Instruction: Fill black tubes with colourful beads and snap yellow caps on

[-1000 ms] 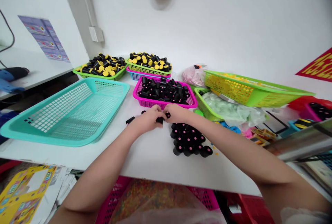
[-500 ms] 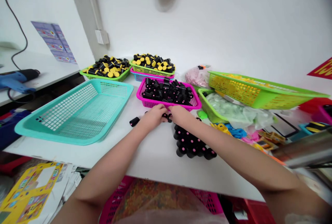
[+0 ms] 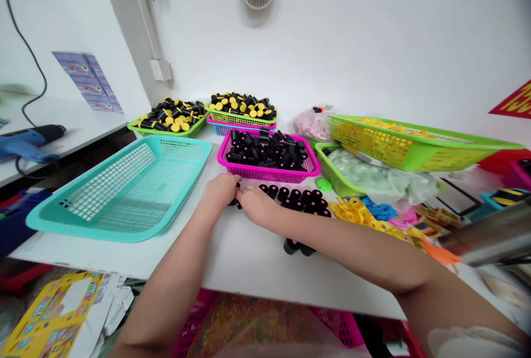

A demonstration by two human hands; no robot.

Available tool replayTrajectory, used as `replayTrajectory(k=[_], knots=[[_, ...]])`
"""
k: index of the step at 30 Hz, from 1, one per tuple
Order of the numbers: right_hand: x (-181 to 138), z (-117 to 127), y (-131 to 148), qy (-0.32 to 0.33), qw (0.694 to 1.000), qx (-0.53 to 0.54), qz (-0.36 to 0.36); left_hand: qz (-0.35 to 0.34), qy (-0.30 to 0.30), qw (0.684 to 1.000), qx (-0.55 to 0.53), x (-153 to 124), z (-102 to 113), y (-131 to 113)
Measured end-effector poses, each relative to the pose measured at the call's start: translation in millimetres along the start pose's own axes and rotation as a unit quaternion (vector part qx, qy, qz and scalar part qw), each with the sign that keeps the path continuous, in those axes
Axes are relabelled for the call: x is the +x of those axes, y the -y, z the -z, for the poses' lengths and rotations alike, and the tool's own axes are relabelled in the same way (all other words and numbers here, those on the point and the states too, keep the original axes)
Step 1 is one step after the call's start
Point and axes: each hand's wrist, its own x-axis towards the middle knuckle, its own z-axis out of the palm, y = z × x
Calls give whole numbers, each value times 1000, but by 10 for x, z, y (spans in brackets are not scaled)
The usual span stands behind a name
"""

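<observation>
My left hand (image 3: 219,192) and my right hand (image 3: 258,206) meet on the white table (image 3: 244,250), fingers curled round small black cylinders with pink dots that peek out between them. A cluster of the same black pieces (image 3: 299,198) stands just right of my hands, partly hidden behind my right forearm, with two more (image 3: 296,247) below it. A pink basket (image 3: 269,171) full of these pieces sits just beyond my hands.
An empty teal basket (image 3: 124,186) lies to the left. Two green baskets of black and yellow pieces (image 3: 170,120) (image 3: 243,108) stand at the back. On the right are green baskets (image 3: 410,145), a green bag (image 3: 373,175) and yellow and blue plastic bits (image 3: 357,209).
Both hands have slid left and nearer to me. The lone black piece that lay left of them is now hidden under my left hand. More of the standing cluster shows.
</observation>
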Motion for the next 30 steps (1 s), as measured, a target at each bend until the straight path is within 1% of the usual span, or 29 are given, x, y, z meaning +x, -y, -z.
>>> replayTrajectory(k=[2,6,8,9,10,12,15,18,21,25,27,30], knots=[[-76,86,-80,-1,1000,8,-4,-10,1,1000,-21,-3,23,-7],[-290,436,-369,9,996,85,-40,-64,34,993,-91,-45,69,-78],[-386,574,-511,-8,993,103,-62,-97,59,984,-140,-68,54,-146],[-425,605,-563,-18,992,98,-74,-113,69,978,-163,-75,32,-184],[-458,608,-597,-25,992,89,-88,-128,76,972,-183,-81,2,-222],[-499,545,-613,-18,991,72,-109,-151,80,965,-201,-82,-73,-290],[-500,402,-548,4,991,31,-128,-163,73,965,-192,-67,-157,-353],[-459,344,-469,23,991,-17,-133,-161,64,968,-181,-56,-116,-353],[-425,351,-429,35,990,-45,-126,-135,43,980,-142,-72,45,-311],[-411,306,-374,25,992,-58,-106,-55,15,998,-35,-134,234,-238],[-393,260,-299,-10,995,-60,-83,-13,26,1000,9,-174,264,-180],[-293,187,-131,-89,991,-84,-47,66,66,993,67,-231,258,-60]])
